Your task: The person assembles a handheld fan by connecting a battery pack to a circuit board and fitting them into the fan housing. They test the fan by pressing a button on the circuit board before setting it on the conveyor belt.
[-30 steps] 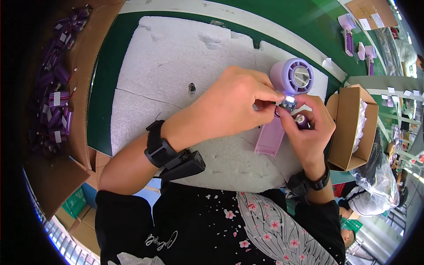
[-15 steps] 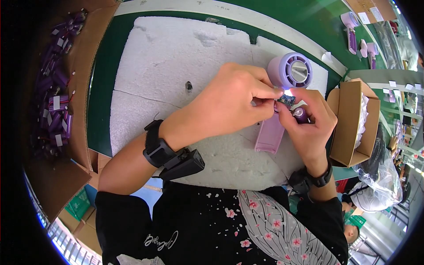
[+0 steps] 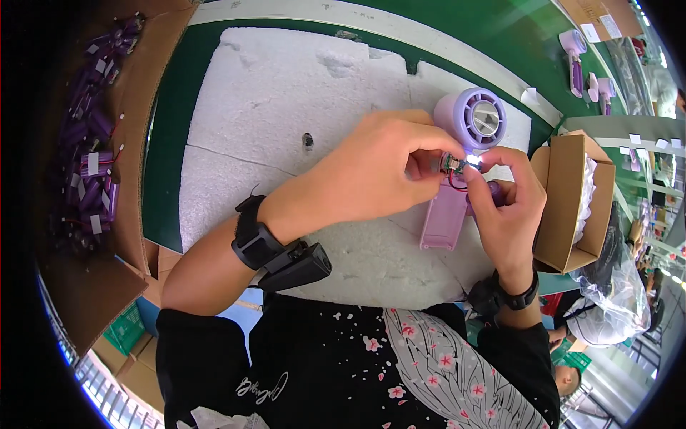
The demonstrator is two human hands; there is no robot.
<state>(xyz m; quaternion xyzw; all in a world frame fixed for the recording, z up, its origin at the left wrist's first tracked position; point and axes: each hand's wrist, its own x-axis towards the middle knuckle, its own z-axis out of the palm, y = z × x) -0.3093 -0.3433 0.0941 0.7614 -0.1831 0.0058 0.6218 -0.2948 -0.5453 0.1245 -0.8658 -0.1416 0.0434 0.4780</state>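
Note:
The round head of a lilac handheld fan (image 3: 454, 118) rests at the right of the white foam slab (image 3: 264, 100), its ribbed face tilted up. Below it stretches the fan's pale pink handle shell (image 3: 441, 223), open like a tray. My left hand (image 3: 379, 161) pinches one end of a small circuit board (image 3: 453, 164) with thumb and forefinger. At the board's other end, a bright white light glows between the fingers of my right hand (image 3: 509, 207). A purple battery cell (image 3: 494, 191) sits in that hand's curled fingers, partly hidden. A red wire loops under the board.
At left, a deep cardboard box (image 3: 132, 150) holds many purple wired battery cells (image 3: 91, 164). A smaller carton (image 3: 564, 207) with white padding stands close by my right hand. More lilac fans (image 3: 574, 61) lie on the green bench (image 3: 493, 32). A person (image 3: 568, 379) is at lower right.
The circuit board has turned, showing more of its parts and a red wire. My left fingers have shifted slightly down its end; the handle shell has swung a little right.

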